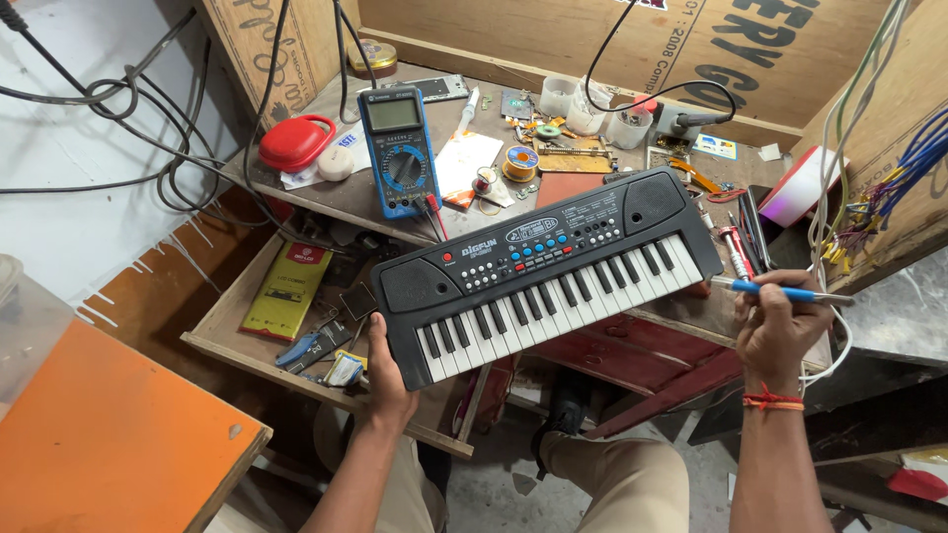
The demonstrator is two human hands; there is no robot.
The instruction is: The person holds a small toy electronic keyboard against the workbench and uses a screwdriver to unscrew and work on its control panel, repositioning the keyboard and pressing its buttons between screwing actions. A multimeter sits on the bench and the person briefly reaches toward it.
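Seen from your head camera: your left hand [387,380] grips the near left corner of one black toy keyboard [548,271], fingers wrapped underneath and thumb at the edge, holding it tilted across the front lip of the worktop [346,192] so its keys face you. The instrument's right end rests on the worktop edge, which likely takes part of the weight and lets a single hand steady it.

Your right hand [780,331] is clenched around one blue-handled screwdriver [785,292], pinched between thumb and fingers, its metal shaft pointing right, away from the keyboard's right end. The hand sits just beside that end without touching it. An orange thread circles your wrist.

Behind the keyboard, one blue multimeter [398,153] lies face up with its probe leads plugged in, close enough for reading. One red pouch [294,143] sits at the far left, one solder spool [520,163] near the middle, and three small clear cups [592,107] stand along the back wall.

Below, one open drawer [296,326] is pulled out beside your left arm, holding a yellow-green flat box [286,291] and loose parts. One orange-topped table [109,434] stands at your left.
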